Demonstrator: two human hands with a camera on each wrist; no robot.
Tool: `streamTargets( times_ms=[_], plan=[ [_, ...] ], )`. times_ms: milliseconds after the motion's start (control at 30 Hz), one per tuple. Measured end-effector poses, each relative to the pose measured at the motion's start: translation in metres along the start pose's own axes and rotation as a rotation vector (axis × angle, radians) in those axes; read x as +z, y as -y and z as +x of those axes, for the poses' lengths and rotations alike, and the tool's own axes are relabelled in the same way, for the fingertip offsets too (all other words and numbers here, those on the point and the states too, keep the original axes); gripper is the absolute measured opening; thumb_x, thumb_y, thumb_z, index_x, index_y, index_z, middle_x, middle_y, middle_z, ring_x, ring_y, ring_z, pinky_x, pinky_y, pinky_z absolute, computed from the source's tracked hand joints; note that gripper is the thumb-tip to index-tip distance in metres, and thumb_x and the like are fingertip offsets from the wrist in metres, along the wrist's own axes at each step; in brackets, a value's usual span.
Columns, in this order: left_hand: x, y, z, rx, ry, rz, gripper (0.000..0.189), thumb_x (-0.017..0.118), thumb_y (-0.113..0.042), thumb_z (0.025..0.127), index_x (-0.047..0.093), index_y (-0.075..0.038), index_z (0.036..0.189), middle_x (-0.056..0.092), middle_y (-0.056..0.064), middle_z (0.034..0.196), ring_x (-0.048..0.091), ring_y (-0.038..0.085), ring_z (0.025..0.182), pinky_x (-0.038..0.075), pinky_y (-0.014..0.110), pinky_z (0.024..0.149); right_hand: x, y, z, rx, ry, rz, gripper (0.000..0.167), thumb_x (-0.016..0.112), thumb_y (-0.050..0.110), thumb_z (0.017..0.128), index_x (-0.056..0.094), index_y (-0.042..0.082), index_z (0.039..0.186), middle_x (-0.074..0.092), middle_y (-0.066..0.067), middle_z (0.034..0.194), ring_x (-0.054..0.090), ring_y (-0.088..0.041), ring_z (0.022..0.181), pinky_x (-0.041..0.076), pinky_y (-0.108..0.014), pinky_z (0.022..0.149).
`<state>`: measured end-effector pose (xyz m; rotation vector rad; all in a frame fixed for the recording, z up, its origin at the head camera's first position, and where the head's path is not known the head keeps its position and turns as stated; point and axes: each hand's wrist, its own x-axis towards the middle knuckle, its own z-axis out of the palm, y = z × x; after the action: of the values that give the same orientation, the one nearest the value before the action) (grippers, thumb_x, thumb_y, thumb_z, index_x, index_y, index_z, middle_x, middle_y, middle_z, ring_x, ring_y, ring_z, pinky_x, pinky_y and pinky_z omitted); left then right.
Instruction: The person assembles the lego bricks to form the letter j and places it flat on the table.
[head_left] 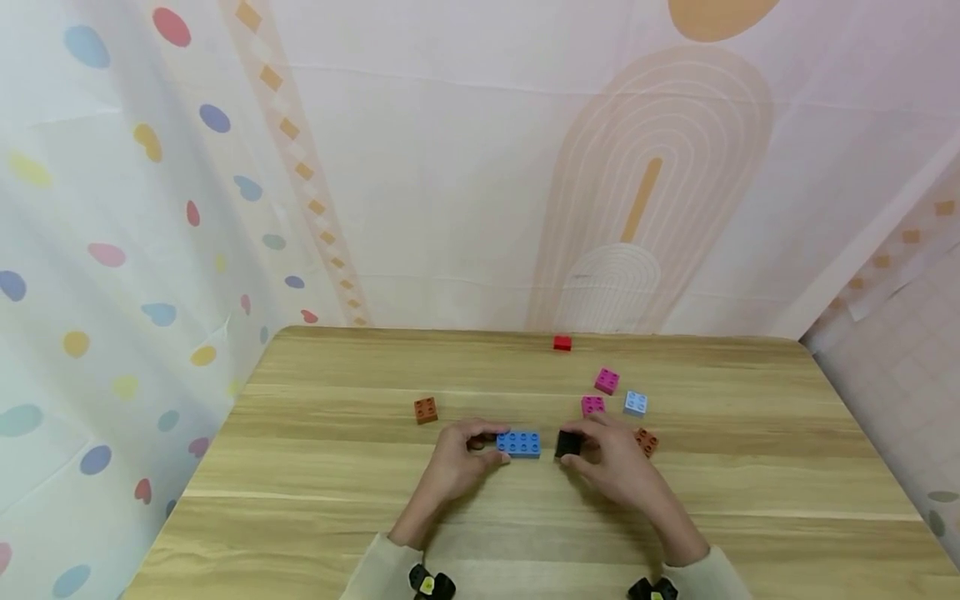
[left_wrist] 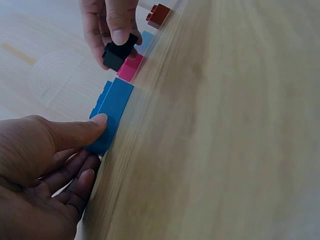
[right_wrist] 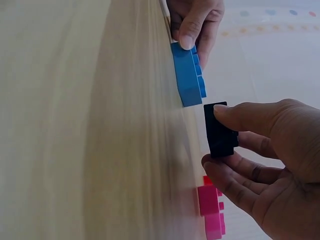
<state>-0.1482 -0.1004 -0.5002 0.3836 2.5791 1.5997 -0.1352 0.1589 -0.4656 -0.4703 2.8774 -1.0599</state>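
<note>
A long blue brick with two rows of studs lies on the wooden table. My left hand grips its left end, the thumb on the near side and fingers on the far side, as the left wrist view shows. Just right of it, a black brick is pinched between the thumb and fingers of my right hand. In the right wrist view the black brick is raised off the table, apart from the blue brick, with a small gap between them.
A brown brick lies to the left. Beyond my right hand are two pink bricks, one nearer and one farther, a light blue brick and another brown brick. A red brick sits by the table's back edge.
</note>
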Motion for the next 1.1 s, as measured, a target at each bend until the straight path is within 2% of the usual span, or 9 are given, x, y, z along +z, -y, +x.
streamTargets(
  times_ms=[133, 233, 467, 700, 833, 1100],
  plan=[
    [0.0, 0.0, -0.001, -0.001, -0.003, 0.0, 0.032, 0.083, -0.005, 0.085, 0.078, -0.013, 0.117, 0.074, 0.008, 0.113, 0.066, 0.019, 0.099, 0.054, 0.022, 0.08, 0.003, 0.004, 0.002, 0.007, -0.011, -0.019, 0.039, 0.083, 0.016, 0.087, 0.073, 0.012, 0.124, 0.067, -0.008, 0.123, 0.067, -0.019, 0.103, 0.058, -0.039, 0.089],
    [0.0, 0.0, -0.001, 0.002, -0.005, -0.002, 0.033, 0.082, -0.005, 0.085, 0.078, -0.012, 0.117, 0.074, 0.009, 0.114, 0.066, 0.018, 0.099, 0.054, 0.021, 0.08, 0.004, 0.006, 0.005, 0.016, -0.017, -0.024, 0.039, 0.083, 0.018, 0.087, 0.073, 0.014, 0.125, 0.066, -0.007, 0.12, 0.067, -0.018, 0.101, 0.058, -0.041, 0.089],
    [-0.001, -0.001, -0.003, -0.006, -0.009, -0.018, 0.033, 0.082, -0.004, 0.085, 0.078, -0.012, 0.117, 0.074, 0.009, 0.115, 0.066, 0.019, 0.099, 0.054, 0.021, 0.08, 0.007, 0.012, 0.009, -0.014, -0.011, 0.016, 0.036, 0.082, 0.015, 0.088, 0.073, 0.013, 0.123, 0.067, -0.002, 0.112, 0.066, -0.016, 0.099, 0.058, -0.038, 0.087],
    [0.003, -0.001, -0.001, 0.008, -0.017, -0.034, 0.033, 0.082, -0.004, 0.085, 0.078, -0.012, 0.117, 0.074, 0.009, 0.115, 0.067, 0.02, 0.101, 0.055, 0.022, 0.081, 0.006, 0.013, 0.013, -0.066, -0.003, 0.052, 0.039, 0.082, 0.013, 0.088, 0.071, 0.01, 0.126, 0.069, -0.003, 0.114, 0.065, -0.016, 0.101, 0.059, -0.035, 0.088],
    [0.004, -0.001, -0.001, 0.012, -0.006, -0.039, 0.033, 0.082, -0.004, 0.085, 0.078, -0.012, 0.117, 0.074, 0.009, 0.114, 0.068, 0.02, 0.101, 0.055, 0.022, 0.081, 0.009, 0.012, 0.014, -0.063, 0.005, 0.088, 0.04, 0.082, 0.012, 0.088, 0.071, 0.01, 0.126, 0.07, -0.002, 0.115, 0.066, -0.016, 0.102, 0.058, -0.035, 0.089],
    [0.0, -0.002, 0.001, -0.021, -0.009, -0.042, 0.031, 0.083, -0.005, 0.085, 0.078, -0.014, 0.114, 0.074, 0.008, 0.112, 0.068, 0.019, 0.098, 0.055, 0.022, 0.08, 0.015, 0.011, 0.017, -0.075, -0.008, 0.134, 0.04, 0.082, 0.011, 0.087, 0.071, 0.014, 0.125, 0.07, -0.001, 0.116, 0.067, -0.016, 0.104, 0.059, -0.036, 0.092]
  ],
)
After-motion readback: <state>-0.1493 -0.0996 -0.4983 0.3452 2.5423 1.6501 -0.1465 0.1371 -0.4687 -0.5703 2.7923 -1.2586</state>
